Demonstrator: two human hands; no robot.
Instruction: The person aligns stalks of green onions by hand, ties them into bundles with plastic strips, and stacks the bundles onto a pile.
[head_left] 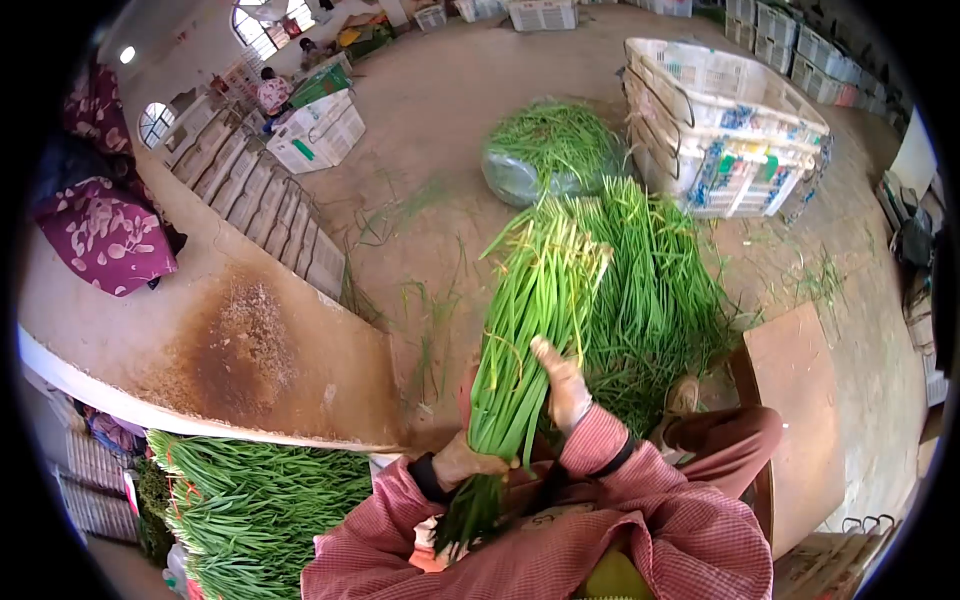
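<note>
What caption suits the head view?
Left hand and right hand hold a chive bundle near a larger chive heap.

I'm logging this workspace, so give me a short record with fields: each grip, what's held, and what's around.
Left grip: closed around the lower part of the bunch
Right grip: on the bunch's right side, higher up; fingers mostly hidden
Held: bunch of long green stalks, paler ends pointing away
Beside bunch, right: larger green pile
Farther back: white crates, stacked
Lower left: more greens, beyond a stained ledge
</note>
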